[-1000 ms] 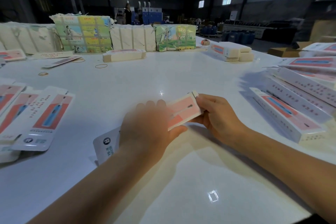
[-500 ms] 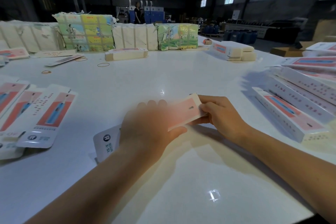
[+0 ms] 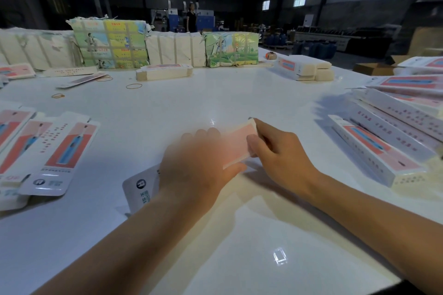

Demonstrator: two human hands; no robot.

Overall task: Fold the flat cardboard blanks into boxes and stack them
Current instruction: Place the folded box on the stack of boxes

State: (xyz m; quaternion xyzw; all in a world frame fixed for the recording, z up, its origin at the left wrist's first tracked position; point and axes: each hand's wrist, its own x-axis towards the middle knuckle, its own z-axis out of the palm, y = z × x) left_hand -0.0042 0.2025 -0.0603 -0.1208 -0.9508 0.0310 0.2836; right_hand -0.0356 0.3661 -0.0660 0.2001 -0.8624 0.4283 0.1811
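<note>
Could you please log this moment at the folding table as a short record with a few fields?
Item in work: pink carton blank, blurred by motion
Left hand: grip around the blank's middle
Right hand: pinches the blank's far end
Flat blanks: fanned at the table's left
Folded boxes: stacked at the right
Table: white, glossy
Loose items: rubber bands near the far bundles

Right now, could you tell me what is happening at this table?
A person is folding a pink and white cardboard blank into a box. The left hand, blurred with motion, holds its near part; the right hand pinches the far end. Finished boxes lie stacked on the right of the white table, and flat blanks wait on the left.
</note>
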